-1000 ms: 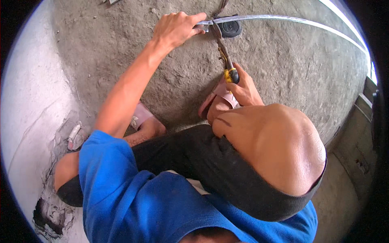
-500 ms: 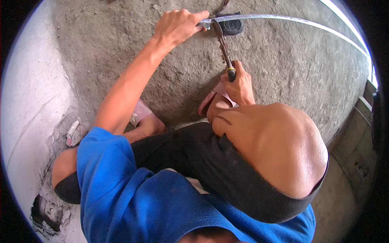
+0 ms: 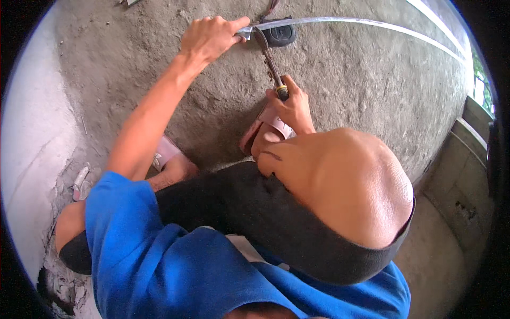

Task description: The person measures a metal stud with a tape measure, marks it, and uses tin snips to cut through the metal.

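At the upper middle, my left hand (image 3: 211,40) is closed on the near end of a long, thin silvery metal strip (image 3: 324,20) that curves away to the right. My right hand (image 3: 295,106) grips the black-and-yellow handle (image 3: 282,93) of a dark metal hand tool (image 3: 268,57). The tool's slim far end meets the strip close beside my left fingers; its exact kind is unclear. Just under the strip lies a black, rounded flat object (image 3: 279,35) on the rough ground. My right fingers wrap the handle near my right foot.
Rough grey ground (image 3: 361,85) spreads around my feet in pink sandals (image 3: 251,137). My bent right knee (image 3: 366,186) rises below my right hand. A pale wall (image 3: 32,122) runs along the left, with rubble (image 3: 81,182) at its foot. Blockwork (image 3: 457,175) stands at the right.
The whole view has shifted, so everything sits farther left. Both hands keep their holds, and the tool still meets the strip beside my left fingers.
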Motion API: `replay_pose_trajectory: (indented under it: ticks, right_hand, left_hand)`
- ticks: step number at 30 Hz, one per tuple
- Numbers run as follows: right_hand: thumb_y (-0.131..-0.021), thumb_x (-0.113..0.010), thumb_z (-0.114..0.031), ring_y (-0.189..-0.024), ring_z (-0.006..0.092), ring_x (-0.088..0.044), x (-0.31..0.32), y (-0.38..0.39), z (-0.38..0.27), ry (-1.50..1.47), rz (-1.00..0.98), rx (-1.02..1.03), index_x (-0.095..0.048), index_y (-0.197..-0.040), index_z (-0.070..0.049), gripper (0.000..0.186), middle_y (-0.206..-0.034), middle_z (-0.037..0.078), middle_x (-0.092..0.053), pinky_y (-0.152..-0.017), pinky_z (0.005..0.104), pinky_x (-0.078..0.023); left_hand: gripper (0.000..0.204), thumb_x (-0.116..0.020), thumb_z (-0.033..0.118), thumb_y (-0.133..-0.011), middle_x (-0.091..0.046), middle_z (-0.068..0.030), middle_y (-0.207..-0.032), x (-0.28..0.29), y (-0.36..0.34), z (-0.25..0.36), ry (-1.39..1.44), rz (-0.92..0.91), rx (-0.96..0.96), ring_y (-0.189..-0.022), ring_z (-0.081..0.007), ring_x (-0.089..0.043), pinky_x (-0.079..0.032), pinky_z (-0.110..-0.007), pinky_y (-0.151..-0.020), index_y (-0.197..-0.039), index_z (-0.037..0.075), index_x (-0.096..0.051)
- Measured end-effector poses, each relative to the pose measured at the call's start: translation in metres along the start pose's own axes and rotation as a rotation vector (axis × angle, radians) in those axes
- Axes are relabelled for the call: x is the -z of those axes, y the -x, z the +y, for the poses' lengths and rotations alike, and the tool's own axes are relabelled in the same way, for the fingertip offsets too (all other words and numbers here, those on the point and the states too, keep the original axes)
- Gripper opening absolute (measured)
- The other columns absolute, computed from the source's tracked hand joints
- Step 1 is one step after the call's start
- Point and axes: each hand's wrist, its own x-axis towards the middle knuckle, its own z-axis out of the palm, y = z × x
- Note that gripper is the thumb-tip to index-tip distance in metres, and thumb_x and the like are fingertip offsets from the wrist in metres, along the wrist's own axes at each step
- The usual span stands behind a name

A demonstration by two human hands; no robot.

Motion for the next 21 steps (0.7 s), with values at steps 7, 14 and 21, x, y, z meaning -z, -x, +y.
replay_pose_trajectory:
  ticks: [7,14,21]
  right_hand:
    - [-0.084,-0.075,-0.044,-0.081,0.0423,-0.069,0.003,-0.005,-0.031,0.105,0.145,-0.062,-0.065,-0.102,0.002,0.051,-0.078,0.024,-0.067,-0.077,0.0478,-0.052]
    - [-0.084,-0.069,-0.046,-0.081,0.0461,-0.07,0.003,-0.015,-0.028,0.245,0.054,-0.16,-0.069,-0.083,0.003,0.05,-0.079,0.029,-0.069,-0.077,0.0516,-0.055]
    - [-0.084,-0.07,-0.038,-0.073,0.0435,-0.07,-0.001,-0.026,-0.025,0.075,-0.008,-0.229,-0.07,-0.082,0.002,0.04,-0.071,0.026,-0.067,-0.072,0.0504,-0.053]
  left_hand:
    - [0.042,-0.071,0.045,-0.088,-0.073,-0.0136,-0.078,0.012,-0.01,-0.007,-0.037,0.05,0.004,-0.074,-0.0348,-0.074,-0.06,-0.047,-0.061,-0.126,0.029,-0.065]
    - [0.041,-0.071,0.043,-0.088,-0.074,-0.0111,-0.076,0.015,-0.012,-0.006,0.005,-0.019,0.031,-0.071,-0.0288,-0.075,-0.061,-0.044,-0.058,-0.126,0.029,-0.065]
    - [0.037,-0.073,0.039,-0.088,-0.073,-0.0103,-0.073,0.02,-0.022,-0.005,-0.066,0.038,-0.01,-0.067,-0.0273,-0.075,-0.062,-0.04,-0.056,-0.122,0.027,-0.065]
